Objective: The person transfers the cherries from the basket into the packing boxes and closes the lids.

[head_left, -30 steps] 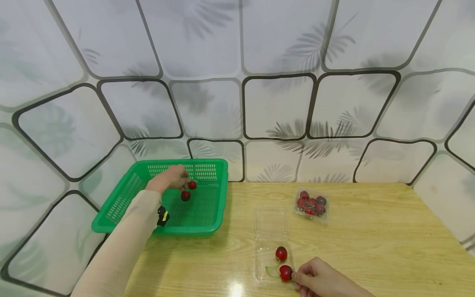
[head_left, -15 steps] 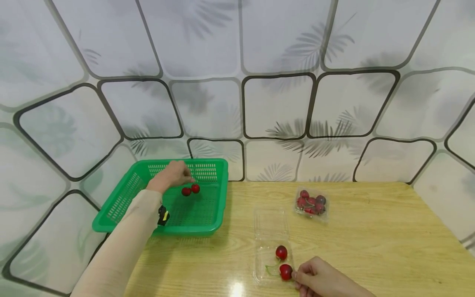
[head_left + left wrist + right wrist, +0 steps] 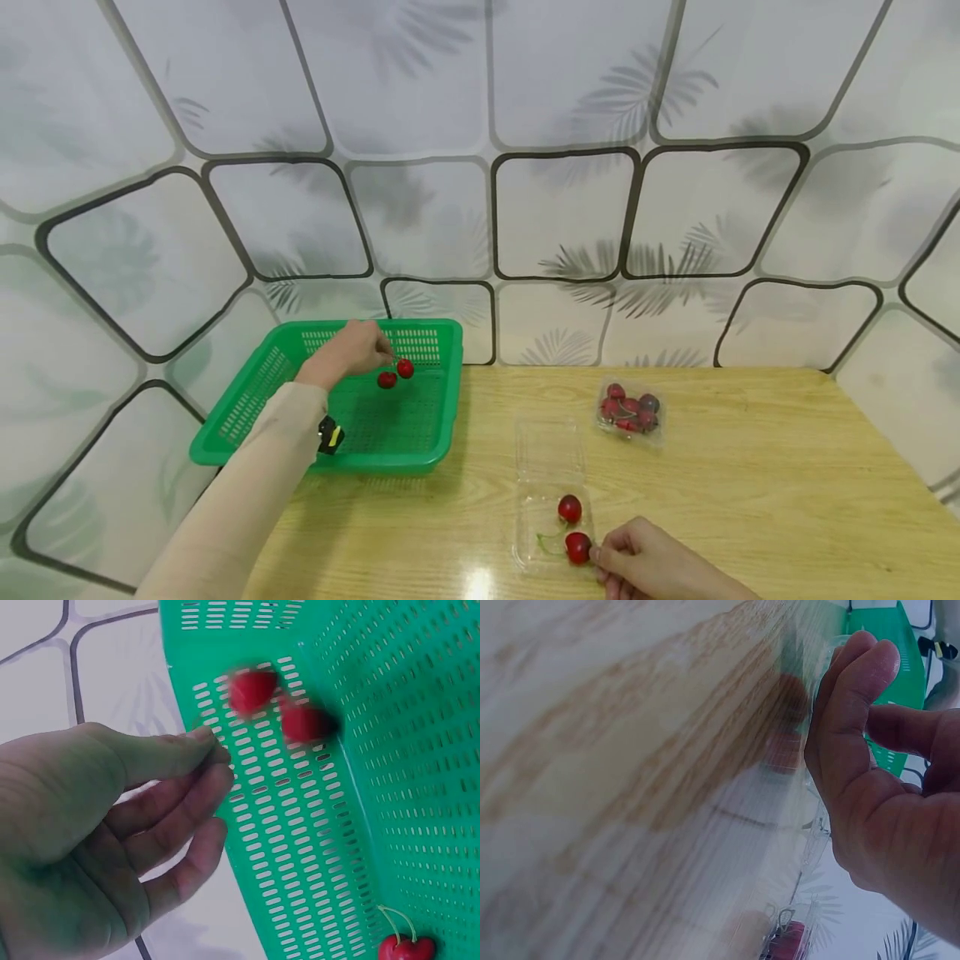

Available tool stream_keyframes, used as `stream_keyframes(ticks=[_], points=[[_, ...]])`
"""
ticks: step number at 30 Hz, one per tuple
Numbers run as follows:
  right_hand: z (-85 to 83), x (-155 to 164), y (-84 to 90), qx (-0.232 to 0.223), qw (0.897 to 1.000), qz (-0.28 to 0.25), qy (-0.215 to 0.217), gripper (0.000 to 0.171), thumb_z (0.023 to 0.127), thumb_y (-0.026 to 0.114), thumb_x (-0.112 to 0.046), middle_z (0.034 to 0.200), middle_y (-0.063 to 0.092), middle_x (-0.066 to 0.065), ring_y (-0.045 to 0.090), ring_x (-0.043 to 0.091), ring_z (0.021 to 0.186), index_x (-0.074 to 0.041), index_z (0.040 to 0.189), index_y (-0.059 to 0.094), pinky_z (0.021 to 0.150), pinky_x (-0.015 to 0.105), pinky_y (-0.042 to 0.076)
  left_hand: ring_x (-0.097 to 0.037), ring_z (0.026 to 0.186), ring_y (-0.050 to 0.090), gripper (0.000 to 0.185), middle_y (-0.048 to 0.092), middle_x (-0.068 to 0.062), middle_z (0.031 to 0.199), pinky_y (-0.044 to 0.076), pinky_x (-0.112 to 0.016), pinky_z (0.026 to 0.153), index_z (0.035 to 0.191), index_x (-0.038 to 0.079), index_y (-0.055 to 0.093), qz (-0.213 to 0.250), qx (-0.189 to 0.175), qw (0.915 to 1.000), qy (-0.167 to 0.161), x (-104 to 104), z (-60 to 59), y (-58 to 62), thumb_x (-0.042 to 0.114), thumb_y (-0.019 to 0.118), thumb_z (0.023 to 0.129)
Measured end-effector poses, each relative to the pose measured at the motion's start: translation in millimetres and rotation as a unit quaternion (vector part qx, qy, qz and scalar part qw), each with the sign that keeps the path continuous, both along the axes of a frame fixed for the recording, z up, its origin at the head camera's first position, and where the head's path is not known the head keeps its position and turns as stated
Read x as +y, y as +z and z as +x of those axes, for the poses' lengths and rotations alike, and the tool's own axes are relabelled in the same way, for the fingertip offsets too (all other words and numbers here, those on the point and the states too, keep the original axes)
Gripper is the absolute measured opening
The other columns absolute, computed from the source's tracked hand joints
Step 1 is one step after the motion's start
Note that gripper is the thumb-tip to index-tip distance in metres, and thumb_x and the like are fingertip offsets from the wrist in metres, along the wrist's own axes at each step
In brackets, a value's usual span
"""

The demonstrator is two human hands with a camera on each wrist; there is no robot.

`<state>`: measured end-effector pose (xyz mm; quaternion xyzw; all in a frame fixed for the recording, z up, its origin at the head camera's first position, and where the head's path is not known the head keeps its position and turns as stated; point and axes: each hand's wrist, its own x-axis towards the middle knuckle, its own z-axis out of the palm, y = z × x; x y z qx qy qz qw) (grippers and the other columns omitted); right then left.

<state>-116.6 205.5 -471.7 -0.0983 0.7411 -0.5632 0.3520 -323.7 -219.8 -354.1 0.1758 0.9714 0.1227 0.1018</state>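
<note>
The left hand (image 3: 352, 348) pinches between thumb and forefinger what look like the thin stems of a pair of round red cherries (image 3: 405, 368), which hang just beyond its fingertips. The pair is above the inside of a green, slotted plastic basket (image 3: 390, 462), and its blur in the left wrist view suggests swinging. Below the left hand, on the basket's floor, lies more red fruit with green stems (image 3: 406, 949); how many is unclear.

The right hand (image 3: 645, 560) rests low, fingers bent, with its fingertips at the near right edge of an open clear plastic box (image 3: 550, 446). I cannot tell whether it grips the rim or only steadies it. Just left of those fingertips, inside the box, sit two dark red cherries (image 3: 569, 509), one with a green stem showing.

Farther out, beyond the right hand, a second clear plastic box (image 3: 649, 439) filled with cherries stands on the pale wood-grain counter (image 3: 757, 467).

With so thin a hold, a stem could slip or snap and drop the pair; swinging fruit could knock the basket's wall if lifted too low. The light open box could slide or tip if the right hand pressed its edge, rolling its cherries out.
</note>
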Motion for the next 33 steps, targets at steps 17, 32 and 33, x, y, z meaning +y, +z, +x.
stream_keyframes(ticks=[17,32,33], points=[[-0.7,0,0.3,0.011,1.000,0.024,-0.002,0.031,0.105,0.056,-0.018,0.068,0.064,-0.004,0.054,0.003,0.057,0.000,0.084,0.070,0.050,0.011,0.040,-0.019,0.081,0.072,0.016,0.078,-0.009,0.094,0.059,-0.038,0.072,0.099,0.006,0.079,0.077,0.096,0.9921,0.025,10,28.9,6.6,0.015,0.066,0.098],[-2.7,-1,-2.1,0.017,1.000,0.015,0.004,0.032,0.105,0.057,-0.019,0.068,0.064,-0.004,0.052,0.002,0.057,0.001,0.084,0.070,0.049,0.011,0.039,-0.017,0.083,0.074,0.015,0.079,-0.004,0.092,0.061,-0.037,0.073,0.096,0.013,0.077,0.189,0.158,0.9665,0.072,38,72.8,13.9,0.027,0.073,0.095],[-2.8,-1,-2.2,0.019,1.000,0.015,0.005,0.032,0.105,0.057,-0.019,0.068,0.064,-0.005,0.052,0.002,0.057,0.002,0.084,0.070,0.049,0.011,0.038,-0.017,0.083,0.074,0.015,0.079,-0.003,0.091,0.061,-0.036,0.073,0.095,0.013,0.077,0.196,0.158,0.9650,0.074,40,75.1,14.2,0.027,0.074,0.095]])
